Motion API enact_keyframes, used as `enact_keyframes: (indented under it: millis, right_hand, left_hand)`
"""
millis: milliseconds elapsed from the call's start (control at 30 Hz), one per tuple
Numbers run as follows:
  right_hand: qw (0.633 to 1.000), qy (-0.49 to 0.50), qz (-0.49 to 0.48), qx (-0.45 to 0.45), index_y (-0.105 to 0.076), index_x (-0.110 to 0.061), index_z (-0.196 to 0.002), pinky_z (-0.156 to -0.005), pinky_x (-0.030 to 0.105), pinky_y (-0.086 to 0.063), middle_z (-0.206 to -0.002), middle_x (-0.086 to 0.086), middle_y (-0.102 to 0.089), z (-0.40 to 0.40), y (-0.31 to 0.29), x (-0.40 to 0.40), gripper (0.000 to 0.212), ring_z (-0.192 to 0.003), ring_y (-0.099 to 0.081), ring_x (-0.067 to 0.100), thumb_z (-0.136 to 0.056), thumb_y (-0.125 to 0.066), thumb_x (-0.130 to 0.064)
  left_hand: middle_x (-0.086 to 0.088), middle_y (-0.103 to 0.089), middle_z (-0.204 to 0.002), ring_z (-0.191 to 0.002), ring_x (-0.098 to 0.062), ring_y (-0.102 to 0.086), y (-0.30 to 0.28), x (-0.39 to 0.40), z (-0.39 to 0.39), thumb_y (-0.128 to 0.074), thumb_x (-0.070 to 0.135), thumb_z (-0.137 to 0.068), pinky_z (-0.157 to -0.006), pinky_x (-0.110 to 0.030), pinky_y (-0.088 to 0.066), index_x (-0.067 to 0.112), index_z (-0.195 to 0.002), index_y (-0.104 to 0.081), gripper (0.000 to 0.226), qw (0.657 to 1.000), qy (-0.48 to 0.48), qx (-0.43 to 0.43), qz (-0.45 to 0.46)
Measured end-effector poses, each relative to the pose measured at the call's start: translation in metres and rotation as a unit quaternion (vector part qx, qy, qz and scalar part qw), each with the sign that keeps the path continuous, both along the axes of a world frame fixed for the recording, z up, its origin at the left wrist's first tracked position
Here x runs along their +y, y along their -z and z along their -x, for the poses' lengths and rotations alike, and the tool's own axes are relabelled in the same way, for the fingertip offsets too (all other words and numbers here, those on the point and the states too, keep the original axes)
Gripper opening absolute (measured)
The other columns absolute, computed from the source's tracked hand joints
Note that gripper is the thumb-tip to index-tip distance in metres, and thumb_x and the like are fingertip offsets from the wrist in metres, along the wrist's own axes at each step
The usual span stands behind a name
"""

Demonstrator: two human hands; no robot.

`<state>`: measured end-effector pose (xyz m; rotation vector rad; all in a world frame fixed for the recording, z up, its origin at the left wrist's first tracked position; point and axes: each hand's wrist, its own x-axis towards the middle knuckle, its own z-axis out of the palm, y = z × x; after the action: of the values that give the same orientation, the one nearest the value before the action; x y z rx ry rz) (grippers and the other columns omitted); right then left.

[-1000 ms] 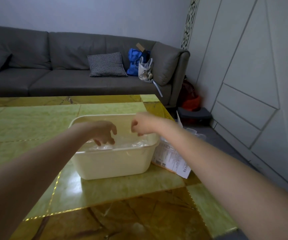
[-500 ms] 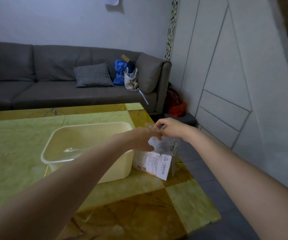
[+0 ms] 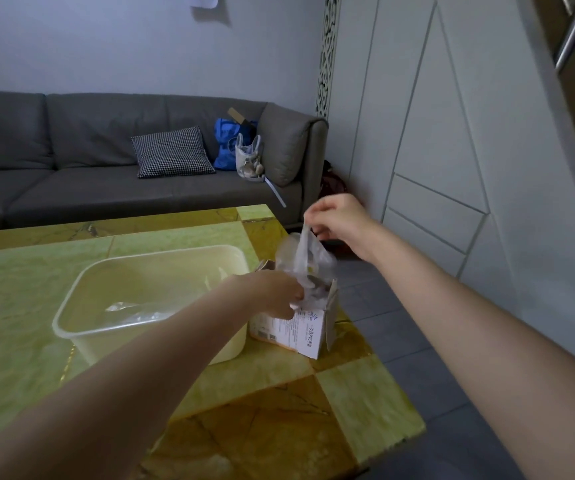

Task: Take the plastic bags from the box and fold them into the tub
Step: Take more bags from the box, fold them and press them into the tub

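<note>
table, green-gold stone, bears all | tub at 9 o'clock of box, one clear bag already inside | box at table's 3 o'clock edge, left hand curled on its mouth, likely steadying | plastic bag rising from box, 12 o'clock, pinched by right hand

The table is marbled pale green with amber-yellow squares. On it, the tub is translucent cream; right of the tub, the box is white with dark print. Behind the tub, the grey sofa carries a black-and-white houndstooth cushion and a blue bag.
</note>
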<state>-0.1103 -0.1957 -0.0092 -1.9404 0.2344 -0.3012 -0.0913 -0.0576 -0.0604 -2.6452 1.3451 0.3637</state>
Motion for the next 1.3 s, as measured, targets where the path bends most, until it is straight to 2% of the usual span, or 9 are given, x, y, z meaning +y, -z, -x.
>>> enact_keyframes:
  millis: [167,333,533,733,800,933,1067,1200,1300]
  right_hand:
    - [0.99,0.003,-0.121,-0.072,-0.054,-0.01,-0.078,-0.058,0.023,-0.049,-0.074,0.007,-0.054,-0.002,-0.023,0.006,0.019,-0.067,-0.053,0.015,-0.092,-0.047,0.001]
    - [0.992,0.035,-0.105,-0.064,-0.048,-0.013,-0.08,-0.048,0.021,-0.045,-0.093,0.012,-0.062,-0.002,-0.027,0.008,0.019,-0.061,-0.055,0.014,-0.096,-0.04,-0.005]
    - [0.982,-0.017,-0.166,-0.091,-0.039,-0.011,-0.086,-0.05,0.025,-0.041,-0.079,0.017,-0.065,0.001,-0.037,0.024,0.017,-0.057,-0.058,0.021,-0.098,-0.032,-0.002]
    - [0.965,-0.053,-0.227,-0.118,-0.044,-0.012,-0.087,-0.055,0.027,-0.045,-0.091,0.019,-0.06,0.0,-0.049,0.032,0.014,-0.065,-0.058,0.019,-0.097,-0.04,-0.002]
    - [0.962,-0.031,-0.24,-0.125,-0.047,-0.009,-0.102,-0.064,0.028,-0.047,-0.095,0.012,-0.057,-0.001,-0.047,0.027,0.007,-0.073,-0.056,0.019,-0.096,-0.047,-0.006]
    - [0.984,0.026,-0.175,0.025,-0.046,-0.006,-0.131,-0.082,0.03,-0.046,-0.115,0.008,-0.052,-0.001,-0.022,0.022,0.057,-0.096,-0.054,0.021,-0.089,-0.058,-0.043]
    - [0.954,-0.114,-0.211,0.178,-0.054,-0.013,-0.12,-0.085,0.033,-0.051,-0.112,0.012,-0.063,0.005,0.0,0.027,0.063,-0.099,-0.063,0.026,-0.082,-0.052,-0.064]
    - [0.941,0.03,-0.333,0.046,-0.059,-0.007,-0.076,-0.048,0.024,-0.045,-0.069,0.005,-0.057,-0.003,0.0,0.038,0.022,-0.052,-0.053,0.013,-0.089,-0.064,-0.024]
    - [0.957,0.17,-0.222,-0.078,-0.045,-0.016,-0.067,-0.046,0.022,-0.034,-0.059,0.0,-0.045,-0.012,0.002,0.03,0.029,-0.046,-0.039,0.009,-0.091,-0.061,-0.018]
  left_hand:
    - [-0.001,-0.049,-0.137,-0.124,-0.019,-0.047,-0.006,0.004,0.0,-0.051,0.021,-0.093,-0.104,-0.031,-0.039,0.019,-0.138,-0.042,0.045,0.999,-0.014,0.041,0.029]
    - [-0.007,-0.063,-0.117,-0.108,-0.019,-0.058,-0.033,0.018,-0.009,-0.056,0.028,-0.091,-0.09,-0.026,-0.044,0.009,-0.11,-0.063,0.028,0.964,-0.101,0.055,0.241]
    - [-0.001,-0.059,-0.102,-0.095,-0.016,-0.058,-0.05,0.028,-0.016,-0.074,0.044,-0.071,-0.084,-0.035,-0.052,0.014,-0.111,-0.046,0.057,0.82,-0.236,0.179,0.49]
    - [-0.011,-0.062,-0.09,-0.07,-0.012,-0.058,-0.05,0.024,-0.01,-0.064,0.009,-0.084,-0.057,-0.017,-0.051,0.007,-0.105,-0.059,0.021,0.722,-0.25,0.306,0.568]
    - [-0.016,-0.06,-0.089,-0.066,-0.013,-0.055,-0.052,0.03,-0.015,-0.059,0.004,-0.087,-0.062,-0.02,-0.049,-0.003,-0.102,-0.062,0.017,0.683,-0.267,0.336,0.591]
    - [-0.019,-0.056,-0.103,-0.087,-0.02,-0.055,-0.053,0.041,-0.025,-0.053,0.003,-0.089,-0.094,-0.031,-0.044,-0.006,-0.104,-0.06,0.019,0.571,-0.287,0.46,0.617]
    - [-0.007,-0.057,-0.077,-0.067,-0.012,-0.058,-0.054,0.045,-0.021,-0.043,-0.001,-0.089,-0.067,-0.019,-0.051,0.002,-0.09,-0.059,0.016,0.53,-0.247,0.506,0.634]
    - [-0.009,-0.06,-0.08,-0.062,-0.01,-0.063,-0.054,0.052,-0.023,-0.042,-0.003,-0.09,-0.052,-0.018,-0.051,0.005,-0.079,-0.052,0.017,0.527,-0.286,0.474,0.645]
    - [-0.01,-0.063,-0.077,-0.05,-0.007,-0.064,-0.044,0.067,-0.029,-0.047,0.001,-0.091,-0.046,-0.016,-0.05,0.004,-0.081,-0.052,0.011,0.508,-0.361,0.438,0.648]
